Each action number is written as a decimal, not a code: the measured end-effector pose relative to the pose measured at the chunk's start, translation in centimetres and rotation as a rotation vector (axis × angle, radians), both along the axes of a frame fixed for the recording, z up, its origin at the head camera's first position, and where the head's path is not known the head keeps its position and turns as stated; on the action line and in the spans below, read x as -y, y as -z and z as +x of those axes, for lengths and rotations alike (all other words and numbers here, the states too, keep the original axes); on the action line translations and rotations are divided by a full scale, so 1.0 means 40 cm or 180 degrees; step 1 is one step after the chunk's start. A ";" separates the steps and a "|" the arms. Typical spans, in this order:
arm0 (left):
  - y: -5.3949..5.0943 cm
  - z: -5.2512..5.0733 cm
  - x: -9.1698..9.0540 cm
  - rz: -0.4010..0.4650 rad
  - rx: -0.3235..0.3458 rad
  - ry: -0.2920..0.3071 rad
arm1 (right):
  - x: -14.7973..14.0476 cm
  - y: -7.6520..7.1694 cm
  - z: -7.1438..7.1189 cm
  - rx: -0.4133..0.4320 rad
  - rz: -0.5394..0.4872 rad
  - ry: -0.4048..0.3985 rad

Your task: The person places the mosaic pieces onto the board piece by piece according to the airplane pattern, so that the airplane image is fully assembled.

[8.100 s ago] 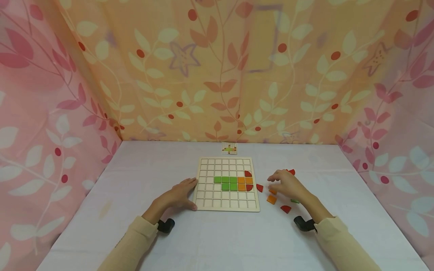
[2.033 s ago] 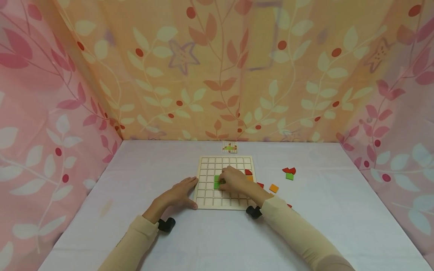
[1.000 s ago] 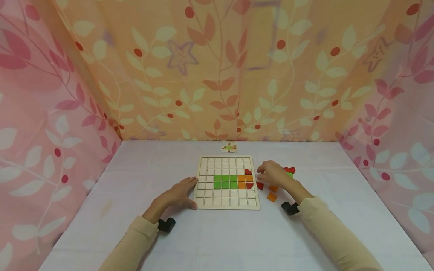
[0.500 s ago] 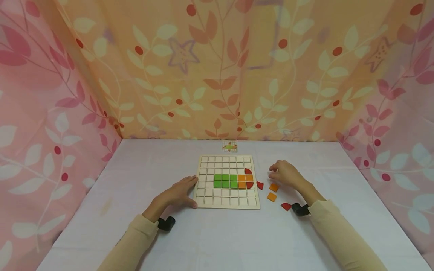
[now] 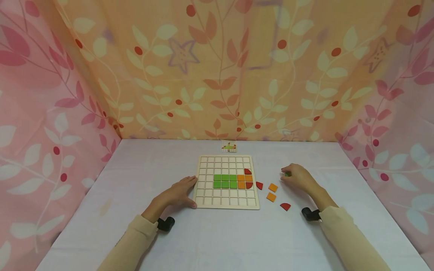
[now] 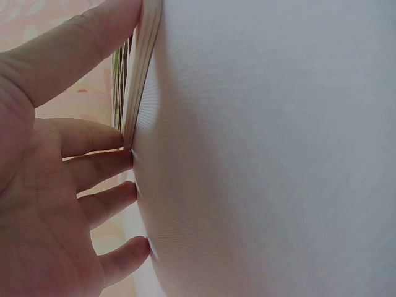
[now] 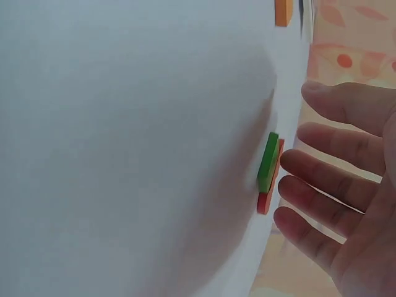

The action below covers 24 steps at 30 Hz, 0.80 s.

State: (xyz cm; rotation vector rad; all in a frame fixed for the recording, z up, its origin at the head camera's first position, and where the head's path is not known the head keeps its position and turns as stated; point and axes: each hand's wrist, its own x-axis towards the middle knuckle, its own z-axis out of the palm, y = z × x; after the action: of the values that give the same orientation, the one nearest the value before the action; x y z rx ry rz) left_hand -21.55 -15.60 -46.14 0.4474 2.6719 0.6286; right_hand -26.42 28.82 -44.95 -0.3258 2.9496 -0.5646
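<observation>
My left hand [image 5: 178, 192] rests against the left edge of the wooden grid board [image 5: 225, 203]; in the left wrist view its thumb and straight fingers touch the rim. Two rows of green square tiles [image 5: 225, 181] lie in the board's middle, with orange squares [image 5: 241, 181] and red quarter-round tiles [image 5: 249, 185] to their right. My right hand [image 5: 300, 178] hovers over a loose green tile [image 7: 268, 164], which lies by a red piece [image 7: 263, 204]. Its fingers are relaxed, apart from the tiles, and hold nothing. In the head view that hand hides most of this pile.
Two loose orange tiles [image 5: 271, 197] and red quarter-round tiles [image 5: 285, 206] lie on the white tabletop [image 5: 223, 241] right of the board. A small pattern card [image 5: 229, 146] lies behind the board. Patterned cloth [image 5: 217, 75] walls the table's back and sides.
My right hand has left the board and moved right, over the loose green tile. A green tile has joined the lower row's left end since the oldest frame. My left hand stays put.
</observation>
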 end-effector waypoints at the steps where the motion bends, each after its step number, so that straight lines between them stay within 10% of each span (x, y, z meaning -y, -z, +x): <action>1: 0.000 -0.001 0.000 -0.0005 0.0000 0.0003 | -0.005 0.002 0.000 0.0043 0.0013 0.0042; 24: 0.000 0.003 -0.002 0.0001 0.0020 -0.0018 | -0.043 0.020 0.010 -0.0100 0.0143 0.0039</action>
State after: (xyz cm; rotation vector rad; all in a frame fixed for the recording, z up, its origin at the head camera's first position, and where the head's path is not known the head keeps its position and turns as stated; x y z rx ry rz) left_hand -21.44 -15.50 -46.13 0.4375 2.6681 0.6308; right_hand -26.01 30.55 -45.75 -0.3149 2.9916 -0.4982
